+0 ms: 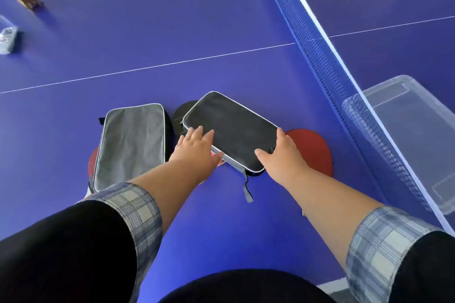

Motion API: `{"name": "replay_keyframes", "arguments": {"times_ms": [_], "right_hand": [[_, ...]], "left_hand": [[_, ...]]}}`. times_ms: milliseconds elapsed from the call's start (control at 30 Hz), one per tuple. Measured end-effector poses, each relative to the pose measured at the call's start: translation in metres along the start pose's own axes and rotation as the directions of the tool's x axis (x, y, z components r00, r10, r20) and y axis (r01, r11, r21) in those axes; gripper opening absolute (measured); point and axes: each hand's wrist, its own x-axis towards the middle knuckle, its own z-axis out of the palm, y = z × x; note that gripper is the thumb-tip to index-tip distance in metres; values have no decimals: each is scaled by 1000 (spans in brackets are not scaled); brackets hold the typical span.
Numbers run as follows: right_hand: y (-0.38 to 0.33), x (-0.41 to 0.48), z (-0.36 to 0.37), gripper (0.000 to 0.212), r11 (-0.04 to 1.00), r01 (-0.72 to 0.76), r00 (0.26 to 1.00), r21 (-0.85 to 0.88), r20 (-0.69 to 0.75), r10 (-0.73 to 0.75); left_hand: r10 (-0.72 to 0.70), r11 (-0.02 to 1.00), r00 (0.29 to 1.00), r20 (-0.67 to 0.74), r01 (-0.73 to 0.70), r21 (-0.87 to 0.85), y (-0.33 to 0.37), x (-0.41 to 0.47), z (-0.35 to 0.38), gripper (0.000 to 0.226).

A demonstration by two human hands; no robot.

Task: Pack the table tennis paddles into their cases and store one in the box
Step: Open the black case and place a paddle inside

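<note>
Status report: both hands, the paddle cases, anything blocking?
Left hand and right hand open, gripping black case. Grey case untouched beside it. Red paddle partly under black case. Clear box beyond net.

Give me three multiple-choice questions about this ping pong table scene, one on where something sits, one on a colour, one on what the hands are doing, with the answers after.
1. Where is the clear plastic box?
A. On the far side of the net, at the right
B. Between the two cases
C. Under the grey case

2. What colour is the case that both hands touch?
A. Red
B. Black with pale trim
C. Clear

3. How do the hands stand?
A. Both clenched in fists
B. Both lifted clear of the table
C. Both open, laid on the black case

Answers:
1 A, the box shows through and past the net mesh.
2 B, the black case lies under the left hand and the right hand; the grey case lies untouched beside it.
3 C, the fingers are spread flat at its edges.
</note>
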Motion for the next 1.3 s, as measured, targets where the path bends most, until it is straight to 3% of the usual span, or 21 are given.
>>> {"name": "replay_keyframes", "arguments": {"times_ms": [100,267,367,467,567,933,1300], "right_hand": [[-1,22,10,89,969,-139,990,204,-5,143],[7,40,31,92,932,-190,977,310,-33,210],[15,44,40,87,896,-223,965,384,-40,257],[16,44,46,91,890,-242,960,387,-36,277],[12,44,45,99,902,-230,964,365,-43,263],[0,34,25,93,947,-50,986,318,-135,97],[36,-36,3,82,972,72,983,223,-178,-32]], "left_hand": [[-72,997,997,-19,72,14,-6,27,-2,75],[-179,984,980,-92,176,-31,-12,74,-8,80],[-310,940,951,-24,302,-157,-14,98,-11,88],[-362,915,931,49,365,-172,-18,106,-6,95],[-387,907,921,38,388,-162,-18,99,-4,99],[-521,796,853,23,496,-347,-14,27,-15,109],[-524,692,849,70,471,-547,-4,-95,-5,79]]}}
